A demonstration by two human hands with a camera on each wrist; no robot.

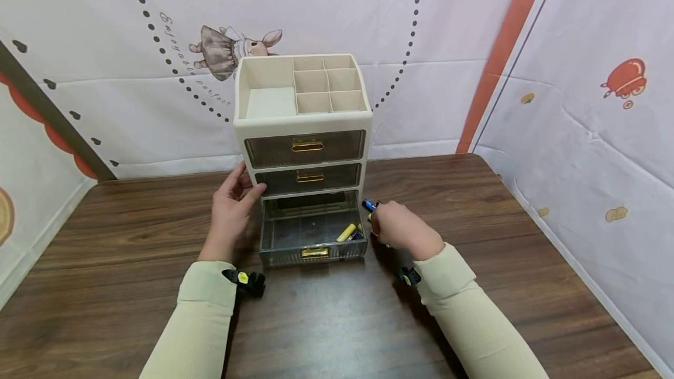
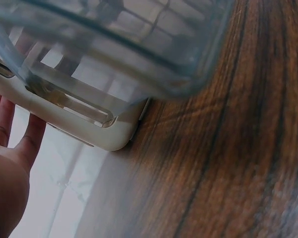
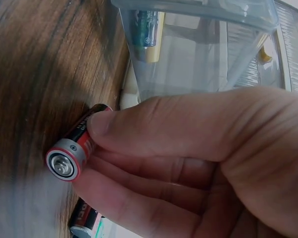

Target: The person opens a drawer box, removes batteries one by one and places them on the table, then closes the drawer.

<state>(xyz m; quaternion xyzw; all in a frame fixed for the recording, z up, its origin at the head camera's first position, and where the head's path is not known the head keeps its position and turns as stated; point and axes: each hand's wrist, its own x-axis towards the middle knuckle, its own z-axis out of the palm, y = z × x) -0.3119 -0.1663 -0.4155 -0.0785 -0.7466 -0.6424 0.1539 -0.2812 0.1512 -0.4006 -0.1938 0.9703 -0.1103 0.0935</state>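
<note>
A cream desktop drawer unit stands on the table, its clear bottom drawer pulled out. With the thumb on the front edge and the fingers along the side, my left hand holds the unit's left side. Just right of the open drawer, my right hand pinches a black and red battery between thumb and fingers, close over the tabletop. Another dark battery lies below that hand, and a blue battery lies beyond it. Inside the drawer's right front corner are a yellow battery and darker ones.
Two upper drawers with gold handles are closed. Open compartments top the unit. The brown wooden table extends on both sides, and a printed white cloth hangs behind it.
</note>
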